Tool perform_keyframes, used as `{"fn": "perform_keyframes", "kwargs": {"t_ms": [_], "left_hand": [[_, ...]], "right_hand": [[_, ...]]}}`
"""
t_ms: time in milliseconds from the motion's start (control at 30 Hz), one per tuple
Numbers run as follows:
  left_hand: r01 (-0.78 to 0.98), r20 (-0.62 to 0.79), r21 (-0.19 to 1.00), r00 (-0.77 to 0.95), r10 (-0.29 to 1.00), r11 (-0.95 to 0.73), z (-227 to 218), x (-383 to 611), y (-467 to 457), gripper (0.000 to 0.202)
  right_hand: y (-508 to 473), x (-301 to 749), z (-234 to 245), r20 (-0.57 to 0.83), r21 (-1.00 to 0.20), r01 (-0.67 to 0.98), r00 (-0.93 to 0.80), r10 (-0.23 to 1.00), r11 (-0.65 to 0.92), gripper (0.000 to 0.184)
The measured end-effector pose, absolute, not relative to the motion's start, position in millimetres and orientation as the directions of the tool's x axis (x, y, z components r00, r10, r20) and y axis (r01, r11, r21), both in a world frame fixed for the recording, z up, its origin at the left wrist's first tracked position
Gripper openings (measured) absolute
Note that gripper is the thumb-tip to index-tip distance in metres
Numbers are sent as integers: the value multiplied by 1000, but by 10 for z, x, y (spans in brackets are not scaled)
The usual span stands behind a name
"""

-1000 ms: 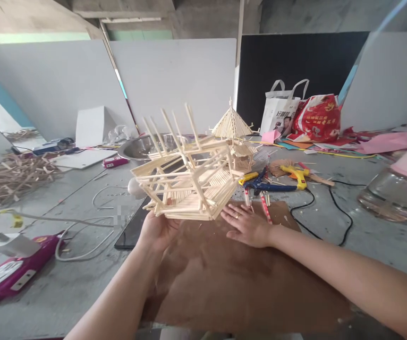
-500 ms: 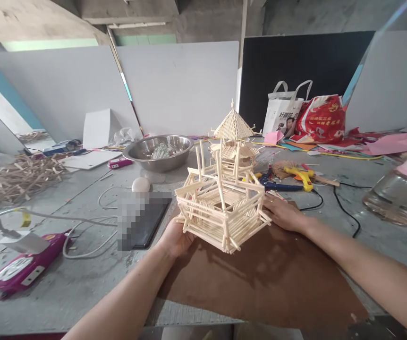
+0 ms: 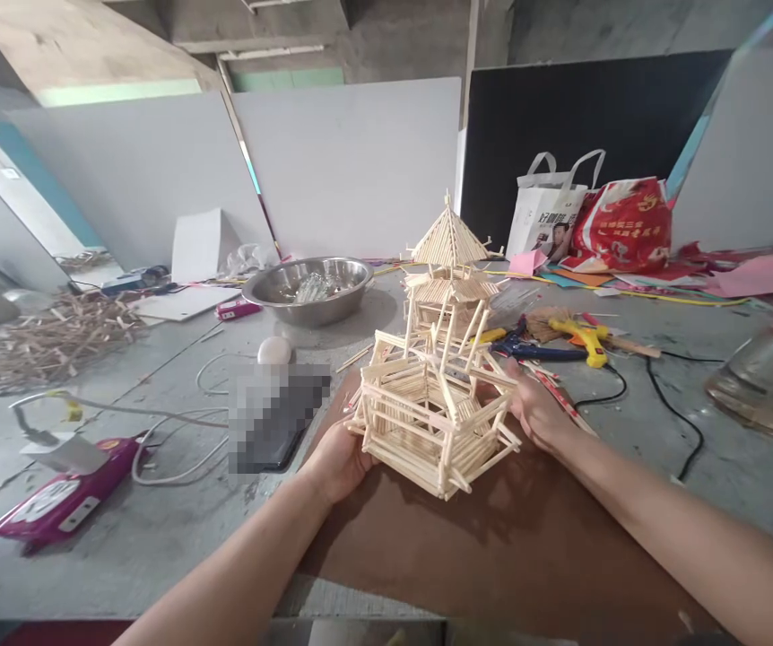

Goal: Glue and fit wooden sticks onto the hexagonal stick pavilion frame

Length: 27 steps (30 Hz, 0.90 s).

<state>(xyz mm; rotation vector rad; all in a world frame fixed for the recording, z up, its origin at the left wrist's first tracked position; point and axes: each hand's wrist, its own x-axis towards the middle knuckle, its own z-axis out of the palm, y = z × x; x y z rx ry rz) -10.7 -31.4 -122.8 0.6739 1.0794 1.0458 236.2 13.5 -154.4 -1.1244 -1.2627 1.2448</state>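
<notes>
A hexagonal frame of pale wooden sticks (image 3: 430, 417) stands upright on a brown board (image 3: 494, 547). My left hand (image 3: 338, 459) grips its lower left side, fingers curled under the edge. My right hand (image 3: 535, 408) holds its right side, fingers wrapped against the sticks. Just behind the frame stands a second stick model, a small pagoda with a pointed roof (image 3: 449, 269).
A steel bowl (image 3: 309, 289), a dark tablet (image 3: 275, 422), white cables (image 3: 178, 431) and a magenta tool (image 3: 56, 502) lie to the left. A yellow glue gun (image 3: 581, 336) with black cord, bags (image 3: 615, 224), a glass jar (image 3: 763, 386) and a stick pile (image 3: 43, 336) surround the grey table.
The frame was tilted up in the air in my left hand; it has come down upright onto the board, and my right hand has moved from the board to its right side.
</notes>
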Motion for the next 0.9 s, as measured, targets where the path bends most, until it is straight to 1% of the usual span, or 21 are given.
{"fn": "perform_keyframes", "kwargs": {"t_ms": [67,200,300,400,667,767,900], "left_hand": [[-299,-387,865,113,915,403,-1226,-129,-351,22],[-163,-439,872,157,885,462,-1194,-247,-395,14],[10,-489,869,178,854,495,-1150,-377,-372,17],[182,-518,853,191,834,489,-1108,-470,-337,17],[491,-502,799,227,835,347,-969,-465,-288,10],[571,-491,768,232,840,291,-896,-430,-202,9],[618,-445,755,236,864,220,-853,-392,-48,9]], "right_hand": [[99,2357,-1556,18,-996,-90,-71,997,12,64],[40,2379,-1574,-1,-987,-159,-70,998,-12,60],[-2,2373,-1566,3,-984,-180,-106,994,-16,56],[-28,2355,-1542,20,-980,-199,-152,988,-11,55],[-18,2345,-1551,46,-976,-217,-238,970,-7,60],[9,2366,-1605,37,-977,-212,-216,976,-10,62],[33,2400,-1636,36,-978,-210,-165,986,1,65]]}}
